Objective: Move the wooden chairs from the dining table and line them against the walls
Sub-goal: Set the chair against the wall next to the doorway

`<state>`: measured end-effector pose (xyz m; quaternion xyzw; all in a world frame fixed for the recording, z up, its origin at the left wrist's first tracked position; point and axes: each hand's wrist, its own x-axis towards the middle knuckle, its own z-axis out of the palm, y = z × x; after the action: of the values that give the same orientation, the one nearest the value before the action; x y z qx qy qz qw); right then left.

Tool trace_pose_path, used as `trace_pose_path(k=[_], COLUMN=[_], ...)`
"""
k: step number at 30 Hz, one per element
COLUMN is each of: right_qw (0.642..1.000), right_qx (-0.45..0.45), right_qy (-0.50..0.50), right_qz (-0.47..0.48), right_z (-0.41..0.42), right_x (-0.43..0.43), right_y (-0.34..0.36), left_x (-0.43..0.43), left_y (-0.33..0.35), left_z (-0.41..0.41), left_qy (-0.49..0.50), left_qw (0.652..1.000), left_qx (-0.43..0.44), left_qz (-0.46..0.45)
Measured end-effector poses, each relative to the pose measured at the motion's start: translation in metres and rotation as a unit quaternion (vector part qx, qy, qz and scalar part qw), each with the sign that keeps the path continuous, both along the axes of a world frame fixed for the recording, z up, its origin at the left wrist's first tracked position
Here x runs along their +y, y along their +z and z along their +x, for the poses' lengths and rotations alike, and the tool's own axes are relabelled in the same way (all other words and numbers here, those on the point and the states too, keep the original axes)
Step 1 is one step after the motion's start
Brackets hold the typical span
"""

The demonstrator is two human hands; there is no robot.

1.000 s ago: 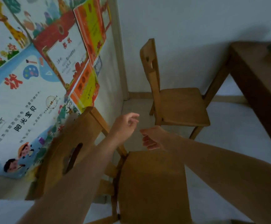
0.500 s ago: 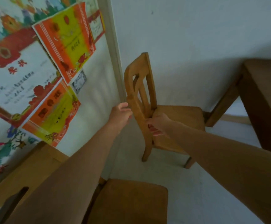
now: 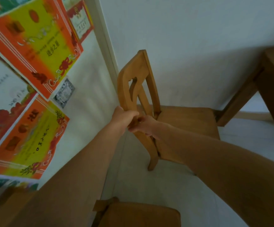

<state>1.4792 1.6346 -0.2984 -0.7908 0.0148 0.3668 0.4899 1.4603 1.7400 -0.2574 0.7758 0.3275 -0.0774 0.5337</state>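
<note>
Near corner: chair (image 3: 149,102) back gripped low by left hand (image 3: 124,117) & right hand (image 3: 145,124), both closed. Should be lifted level, back set flush w/ wall (image 3: 190,38).

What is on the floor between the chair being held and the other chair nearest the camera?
Nothing: in the head view, only bare pale floor lies between the held chair and the near chair.
</note>
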Motion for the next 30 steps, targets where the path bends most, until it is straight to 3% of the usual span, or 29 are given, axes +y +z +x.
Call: trace_pose_path(k=[9,17,30], right_qw=[1.0,0.997,1.0], right_qx=[-0.018,-0.072,0.009], right_qy=[0.015,-0.006,-0.008], right_qz=[-0.01,-0.006,0.015], right_z=[0.01,-0.005,-0.074], right_x=[0.024,0.034,0.129], right_y=[-0.023,-0.03,-0.019], left_x=[0.008,0.024,0.127], left_y=[-0.002,-0.008,0.005], left_z=[0.016,0.004,-0.074], left_qy=[-0.093,-0.125,-0.13], left_qw=[0.991,0.986,0.984], left_qx=[0.01,-0.014,-0.002], left_qz=[0.094,0.113,0.119])
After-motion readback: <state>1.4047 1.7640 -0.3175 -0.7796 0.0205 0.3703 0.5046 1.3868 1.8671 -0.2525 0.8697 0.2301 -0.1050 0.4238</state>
